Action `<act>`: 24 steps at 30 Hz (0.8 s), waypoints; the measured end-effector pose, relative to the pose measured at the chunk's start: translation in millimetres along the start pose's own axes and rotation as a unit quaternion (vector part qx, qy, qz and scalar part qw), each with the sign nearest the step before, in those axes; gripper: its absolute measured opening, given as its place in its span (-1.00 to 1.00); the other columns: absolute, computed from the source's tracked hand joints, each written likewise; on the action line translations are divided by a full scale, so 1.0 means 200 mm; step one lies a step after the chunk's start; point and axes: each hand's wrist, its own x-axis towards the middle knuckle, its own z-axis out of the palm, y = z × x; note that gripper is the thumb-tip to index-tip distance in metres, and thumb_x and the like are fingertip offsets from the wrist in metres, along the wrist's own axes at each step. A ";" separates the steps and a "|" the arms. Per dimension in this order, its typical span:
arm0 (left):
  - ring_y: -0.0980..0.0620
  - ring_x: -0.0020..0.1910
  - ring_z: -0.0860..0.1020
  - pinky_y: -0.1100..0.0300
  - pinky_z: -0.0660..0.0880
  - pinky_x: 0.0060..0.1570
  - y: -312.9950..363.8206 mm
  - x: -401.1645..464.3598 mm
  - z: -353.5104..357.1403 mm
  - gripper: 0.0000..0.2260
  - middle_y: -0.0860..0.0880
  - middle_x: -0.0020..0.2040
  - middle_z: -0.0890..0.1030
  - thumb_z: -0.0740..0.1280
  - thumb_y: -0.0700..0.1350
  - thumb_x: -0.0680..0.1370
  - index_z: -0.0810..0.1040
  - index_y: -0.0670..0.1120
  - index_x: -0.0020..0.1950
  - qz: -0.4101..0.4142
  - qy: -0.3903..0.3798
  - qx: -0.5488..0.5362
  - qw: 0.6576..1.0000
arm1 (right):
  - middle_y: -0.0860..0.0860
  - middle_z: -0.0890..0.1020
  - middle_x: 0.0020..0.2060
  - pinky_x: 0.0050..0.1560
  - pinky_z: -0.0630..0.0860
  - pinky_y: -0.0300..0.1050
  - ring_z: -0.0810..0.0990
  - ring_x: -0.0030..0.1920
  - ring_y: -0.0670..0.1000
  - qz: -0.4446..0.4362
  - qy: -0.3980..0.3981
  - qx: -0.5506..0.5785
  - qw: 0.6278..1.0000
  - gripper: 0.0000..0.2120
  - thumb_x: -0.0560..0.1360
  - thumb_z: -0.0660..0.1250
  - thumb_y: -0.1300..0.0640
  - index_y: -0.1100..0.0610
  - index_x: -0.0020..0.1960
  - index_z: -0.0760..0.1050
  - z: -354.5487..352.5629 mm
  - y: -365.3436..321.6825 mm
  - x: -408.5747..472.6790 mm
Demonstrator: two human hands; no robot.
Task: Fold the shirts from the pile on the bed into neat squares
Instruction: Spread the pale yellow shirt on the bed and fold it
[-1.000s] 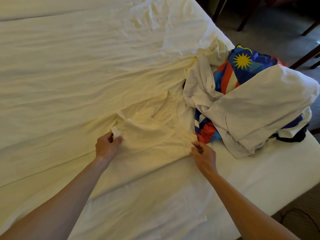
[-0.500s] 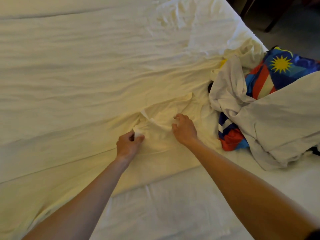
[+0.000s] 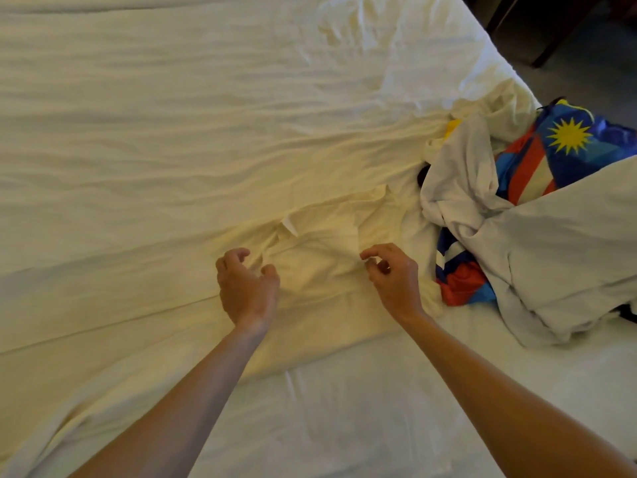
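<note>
Between L hand (image 3: 246, 288) & R hand (image 3: 393, 276): cream shirt (image 3: 320, 267), flat, neither grip closed.

Bed sheet (image 3: 172, 132) is matt cream cloth, soft & heavily creased. Pale shirt (image 3: 320, 267) is thin matt cotton-like fabric w/ a papery white tag (image 3: 290, 226). Printed shirt (image 3: 565, 143) in pile looks smoother, slightly sheeny synthetic.

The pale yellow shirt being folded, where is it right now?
In the head view, the pale yellow shirt lies on the bed at centre, between the left hand and right hand, left of the pile.
</note>
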 end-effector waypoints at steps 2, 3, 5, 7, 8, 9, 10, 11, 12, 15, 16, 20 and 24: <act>-0.11 -0.02 0.56 -0.01 0.50 -0.04 0.08 -0.07 0.05 -0.71 -0.04 -0.01 0.58 0.38 0.12 0.47 0.50 -0.07 0.00 -0.045 -0.016 0.009 0.999 | -0.02 0.62 -0.10 -0.23 0.54 -0.25 0.59 -0.24 -0.13 -0.020 0.023 0.008 0.999 -0.82 0.43 0.43 0.41 0.17 -0.07 0.66 0.02 0.00 -0.06; -0.12 -0.09 0.59 0.00 0.50 -0.08 0.11 -0.09 0.08 -0.60 -0.04 -0.12 0.62 0.33 0.27 0.45 0.56 -0.08 -0.10 -0.086 -0.067 0.014 0.994 | 0.00 0.62 -0.08 -0.23 0.53 -0.28 0.59 -0.22 -0.11 -0.036 0.029 0.004 0.999 -0.83 0.43 0.45 0.40 0.18 -0.07 0.67 0.02 0.01 -0.09; -0.12 -0.21 0.63 0.02 0.54 -0.15 0.15 -0.13 0.11 -0.33 -0.08 -0.27 0.67 0.21 0.51 0.37 0.63 -0.12 -0.27 -0.169 -0.155 -0.007 0.973 | 0.04 0.59 -0.03 -0.20 0.52 -0.30 0.57 -0.19 -0.09 -0.067 0.025 -0.011 0.997 -0.86 0.42 0.47 0.38 0.19 -0.09 0.68 0.03 0.02 -0.16; -0.09 -0.30 0.66 0.07 0.56 -0.29 0.18 -0.13 0.12 -0.23 -0.10 -0.33 0.68 0.20 0.56 0.33 0.65 -0.17 -0.26 -0.220 -0.176 -0.039 0.959 | 0.09 0.58 0.04 -0.12 0.51 -0.30 0.55 -0.12 -0.07 -0.097 -0.003 -0.030 0.995 -0.89 0.41 0.48 0.34 0.18 -0.10 0.69 0.03 0.04 -0.22; -0.08 -0.34 0.67 0.09 0.56 -0.33 0.18 -0.12 0.12 -0.22 -0.10 -0.34 0.68 0.21 0.57 0.33 0.65 -0.19 -0.24 -0.231 -0.176 -0.044 0.956 | 0.10 0.57 0.08 -0.09 0.51 -0.29 0.53 -0.08 -0.06 -0.107 -0.026 -0.037 0.993 -0.88 0.41 0.49 0.33 0.16 -0.10 0.69 0.02 0.06 -0.25; -0.06 -0.37 0.67 0.10 0.58 -0.35 0.20 -0.12 0.12 -0.21 -0.09 -0.36 0.68 0.23 0.57 0.32 0.65 -0.19 -0.24 -0.234 -0.179 -0.040 0.955 | 0.10 0.56 0.11 -0.06 0.51 -0.26 0.52 -0.04 -0.05 -0.114 -0.054 -0.046 0.991 -0.87 0.41 0.50 0.31 0.13 -0.10 0.70 0.00 0.08 -0.28; -0.06 -0.38 0.67 0.09 0.61 -0.32 0.20 -0.11 0.12 -0.21 -0.08 -0.37 0.68 0.23 0.58 0.31 0.65 -0.19 -0.24 -0.227 -0.184 -0.028 0.956 | 0.09 0.55 0.13 -0.04 0.52 -0.23 0.51 0.00 -0.04 -0.125 -0.083 -0.059 0.987 -0.86 0.41 0.50 0.30 0.10 -0.10 0.71 -0.02 0.10 -0.31; -0.07 -0.34 0.68 0.08 0.62 -0.27 0.21 -0.10 0.12 -0.22 -0.07 -0.35 0.68 0.24 0.58 0.31 0.65 -0.18 -0.22 -0.201 -0.181 0.013 0.963 | 0.10 0.54 0.15 -0.01 0.52 -0.21 0.49 0.04 -0.02 -0.141 -0.108 -0.076 0.981 -0.85 0.41 0.50 0.30 0.08 -0.11 0.71 -0.04 0.12 -0.32; -0.10 -0.25 0.69 0.08 0.61 -0.20 0.20 -0.09 0.13 -0.25 -0.07 -0.29 0.69 0.25 0.56 0.32 0.65 -0.16 -0.19 -0.147 -0.162 0.082 0.972 | 0.11 0.55 0.18 0.02 0.51 -0.20 0.48 0.09 0.00 -0.157 -0.127 -0.092 0.975 -0.84 0.40 0.50 0.31 0.07 -0.12 0.72 -0.06 0.14 -0.34; -0.13 0.02 0.58 0.07 0.48 -0.05 0.19 -0.05 0.16 -0.59 -0.04 -0.05 0.61 0.39 0.26 0.40 0.56 -0.07 -0.05 0.149 -0.088 0.183 0.968 | 0.13 0.51 0.28 0.08 0.49 -0.20 0.48 0.17 0.04 -0.145 -0.131 -0.109 0.975 -0.77 0.36 0.43 0.39 0.12 -0.10 0.69 -0.10 0.16 -0.35; -0.10 0.09 0.53 0.06 0.46 0.02 0.19 -0.04 0.17 -0.64 -0.02 0.03 0.57 0.40 0.18 0.37 0.53 -0.04 0.01 0.249 -0.133 0.179 0.943 | 0.13 0.49 0.29 0.09 0.49 -0.22 0.50 0.16 0.04 -0.128 -0.108 -0.108 0.980 -0.75 0.35 0.38 0.43 0.15 -0.07 0.66 -0.12 0.17 -0.35; 0.02 0.44 0.26 -0.15 0.15 0.43 0.16 -0.05 0.20 -0.40 0.10 0.38 0.34 0.37 0.10 0.32 0.35 0.11 0.35 0.452 -0.383 0.375 0.713 | 0.02 0.46 0.03 -0.18 0.44 -0.24 0.49 -0.07 -0.03 -0.014 -0.028 -0.107 0.994 -0.73 0.33 0.31 0.47 0.18 -0.06 0.49 -0.16 0.19 -0.32; -0.06 0.37 0.38 -0.12 0.27 0.26 0.06 -0.07 0.20 -0.45 0.01 0.44 0.34 0.40 -0.11 0.38 0.37 0.08 0.36 0.513 -0.299 0.449 0.668 | 0.00 0.49 -0.04 -0.09 0.42 -0.20 0.50 -0.07 0.01 0.046 -0.062 -0.115 0.990 -0.79 0.39 0.34 0.38 0.17 -0.02 0.52 -0.17 0.24 -0.29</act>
